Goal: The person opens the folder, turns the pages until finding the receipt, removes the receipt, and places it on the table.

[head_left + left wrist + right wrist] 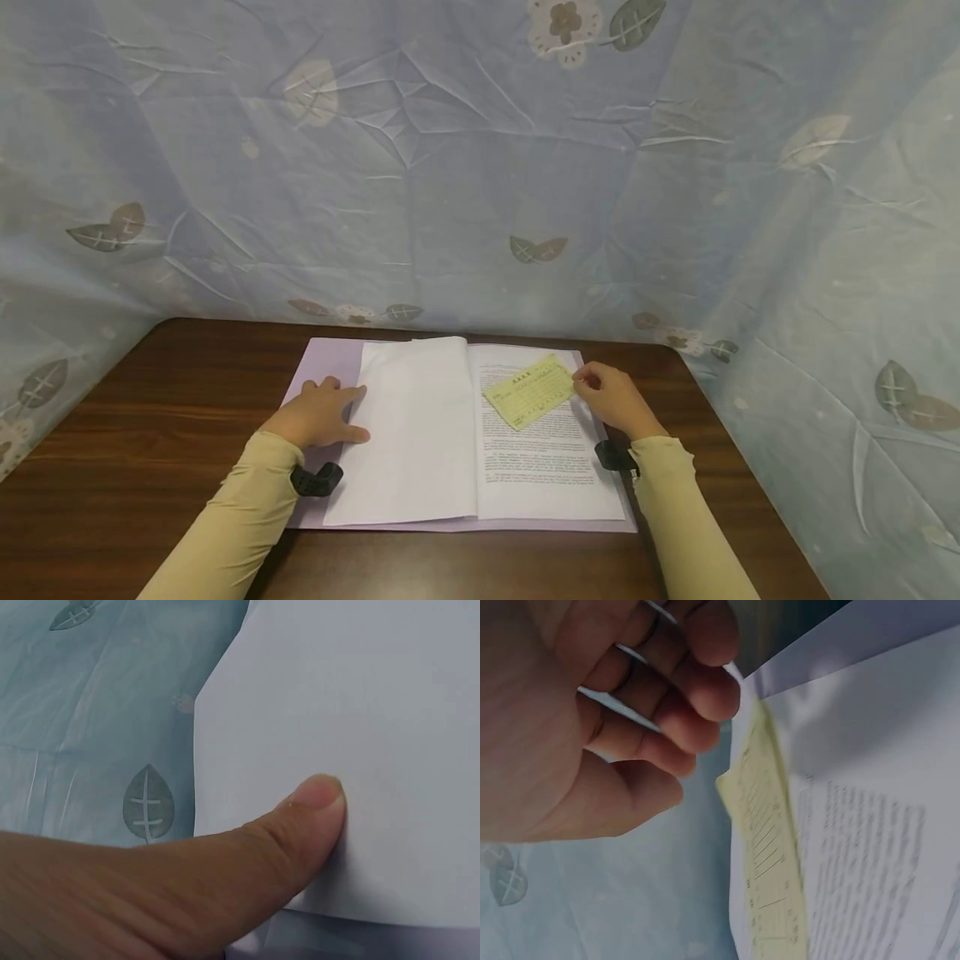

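Observation:
A lavender folder (330, 363) lies spread on the table with white sheets in it. My left hand (318, 414) rests at the left edge of a blank white page (420, 433), fingers spread. In the left wrist view its thumb (285, 840) presses on the paper. A yellow printed slip (529, 392) lies aslant over the upper part of the right-hand printed page (536, 467). My right hand (611, 396) is at the slip's right end, fingers loosely bent. In the right wrist view the slip (769, 847) shows beside the fingertips, with nothing visible between them and the thumb.
The dark wooden table (150, 425) extends on both sides of the folder and in front of it. A creased pale blue cloth (450, 167) with leaf prints hangs behind the table and along its sides. Each wrist wears a black band (317, 480).

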Available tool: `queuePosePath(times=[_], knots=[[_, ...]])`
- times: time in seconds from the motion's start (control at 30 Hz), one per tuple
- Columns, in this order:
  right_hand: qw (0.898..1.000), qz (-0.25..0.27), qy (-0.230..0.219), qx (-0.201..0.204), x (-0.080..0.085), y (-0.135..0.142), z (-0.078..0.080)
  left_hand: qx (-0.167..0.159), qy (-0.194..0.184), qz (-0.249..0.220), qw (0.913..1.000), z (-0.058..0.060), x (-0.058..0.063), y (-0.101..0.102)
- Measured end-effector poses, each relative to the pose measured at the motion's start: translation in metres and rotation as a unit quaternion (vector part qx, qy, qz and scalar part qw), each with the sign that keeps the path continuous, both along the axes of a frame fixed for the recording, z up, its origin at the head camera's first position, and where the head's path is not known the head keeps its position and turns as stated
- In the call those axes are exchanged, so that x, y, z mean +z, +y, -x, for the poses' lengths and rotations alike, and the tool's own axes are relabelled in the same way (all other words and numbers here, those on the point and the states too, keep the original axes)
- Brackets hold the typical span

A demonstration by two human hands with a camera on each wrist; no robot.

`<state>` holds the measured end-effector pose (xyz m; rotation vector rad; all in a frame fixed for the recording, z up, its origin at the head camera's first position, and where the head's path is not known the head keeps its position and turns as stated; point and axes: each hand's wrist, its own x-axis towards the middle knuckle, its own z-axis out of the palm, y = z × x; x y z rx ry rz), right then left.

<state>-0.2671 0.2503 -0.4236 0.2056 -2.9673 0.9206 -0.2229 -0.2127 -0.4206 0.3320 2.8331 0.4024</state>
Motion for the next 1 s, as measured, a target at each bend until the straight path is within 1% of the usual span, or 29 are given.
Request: queuePosePath(times=[0.13, 0.23, 0.4, 0.47, 0.53, 0.77, 1.0], knots=[[1.0, 0.009, -0.028, -0.012, -0.004, 0.005, 0.002, 0.004, -0.003, -0.002, 1.0, 0.0, 0.0, 0.0], [0.999, 0.005, -0.052, -0.015, -0.006, 0.006, 0.004, 0.006, -0.005, 0.0, 1.0, -0.001, 0.001, 0.001], [0.996, -0.022, -0.089, 0.007, -0.01, 0.003, 0.004, 0.008, -0.008, -0.002, 0.9999, -0.002, 0.004, 0.001], [0.994, -0.03, -0.099, 0.018, -0.01, 0.002, 0.004, 0.007, -0.01, -0.002, 0.9999, -0.002, 0.004, 0.002], [0.993, -0.035, -0.108, 0.02, -0.011, 0.002, 0.003, 0.008, -0.01, -0.001, 0.9999, -0.002, 0.004, 0.002], [0.992, -0.057, -0.111, 0.025, -0.011, 0.001, 0.001, 0.012, -0.009, 0.006, 0.9999, -0.002, 0.004, 0.002], [0.994, -0.037, -0.104, 0.027, -0.01, 0.001, 0.001, 0.014, -0.017, 0.012, 0.9997, -0.003, 0.01, 0.002]])
